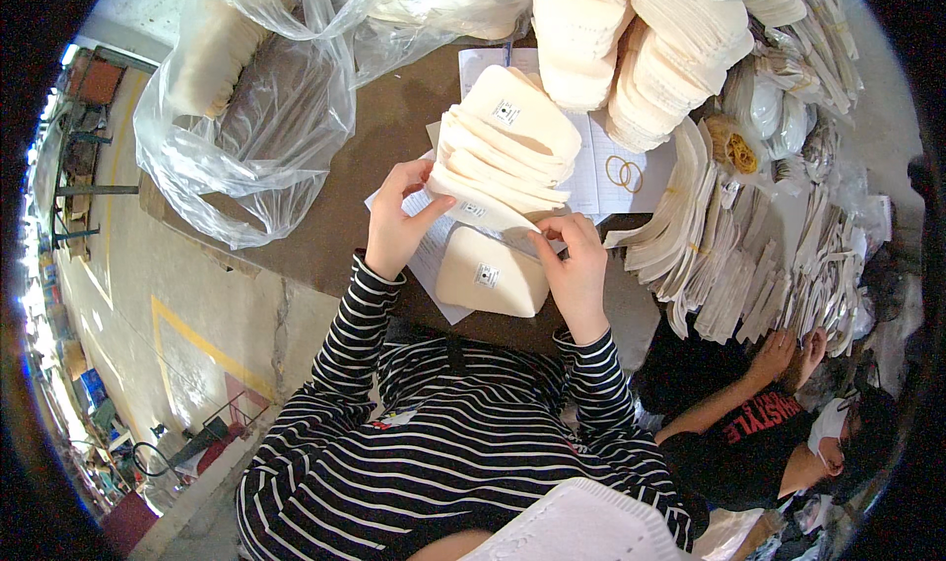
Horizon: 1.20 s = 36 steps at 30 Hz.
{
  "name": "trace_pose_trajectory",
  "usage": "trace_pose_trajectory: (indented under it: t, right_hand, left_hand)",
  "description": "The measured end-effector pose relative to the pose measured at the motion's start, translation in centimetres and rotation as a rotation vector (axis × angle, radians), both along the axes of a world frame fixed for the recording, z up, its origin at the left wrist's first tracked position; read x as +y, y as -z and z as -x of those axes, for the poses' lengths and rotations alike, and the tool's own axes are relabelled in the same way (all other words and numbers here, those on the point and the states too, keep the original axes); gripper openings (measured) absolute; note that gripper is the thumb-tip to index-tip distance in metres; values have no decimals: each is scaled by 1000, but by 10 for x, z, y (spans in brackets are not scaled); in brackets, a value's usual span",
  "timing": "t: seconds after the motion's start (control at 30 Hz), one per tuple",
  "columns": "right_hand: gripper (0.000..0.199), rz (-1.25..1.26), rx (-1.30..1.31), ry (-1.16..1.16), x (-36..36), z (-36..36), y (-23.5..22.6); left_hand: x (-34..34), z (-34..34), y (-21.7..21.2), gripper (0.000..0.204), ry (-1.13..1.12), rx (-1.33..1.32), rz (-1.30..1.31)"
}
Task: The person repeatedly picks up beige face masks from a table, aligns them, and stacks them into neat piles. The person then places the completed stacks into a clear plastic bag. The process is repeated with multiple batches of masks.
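A fanned stack of cream, soft-looking pads [507,157] with rounded corners lies on the table in front of me. My left hand [397,218] pinches the left edge of the nearest cream pad [485,212], with its thumb on the near face. At the right end of that same pad, my right hand [574,267] closes thumb and fingers on the edge. This pad is tilted up and bears a small printed mark. Nearer to me, a single cream pad [493,277] lies flat with its printed mark facing up, partly over white paper [426,265].
Bundled cream pads [680,54] are piled at the far right, near an open notebook [631,192] with rubber bands [623,173]. A clear plastic bag [246,182] covers the table's left corner. Pale strips [729,246] lie right, where a co-worker's hands [793,359] touch them.
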State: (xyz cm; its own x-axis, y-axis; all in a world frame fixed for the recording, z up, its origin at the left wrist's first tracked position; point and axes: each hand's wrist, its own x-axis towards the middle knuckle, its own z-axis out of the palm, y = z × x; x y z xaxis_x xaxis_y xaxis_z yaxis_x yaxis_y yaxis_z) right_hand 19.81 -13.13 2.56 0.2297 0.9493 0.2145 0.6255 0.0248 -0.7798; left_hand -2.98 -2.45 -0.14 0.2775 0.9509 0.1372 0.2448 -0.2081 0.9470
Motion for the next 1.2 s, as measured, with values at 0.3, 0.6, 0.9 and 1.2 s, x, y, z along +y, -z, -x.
trace_pose_trajectory:
  t: [0.3, 0.6, 0.9, 1.2]
  right_hand:
    - [16, -167, 14, 95, 2, 2, -6]
    - [25, -37, 83, 128, -2, -3, -1]
    - [43, -13, -2, 38, 5, -3, 0]
    - [45, 4, -59, -232, -2, -5, 10]
  left_hand:
    - [-5, 2, 4, 28, -15, -64, -17]
    - [-4, -8, -6, 30, 20, -96, -16]
    - [7, -12, -2, 55, 151, 16, 41]
    - [-8, -14, 10, 48, 429, -216, 55]
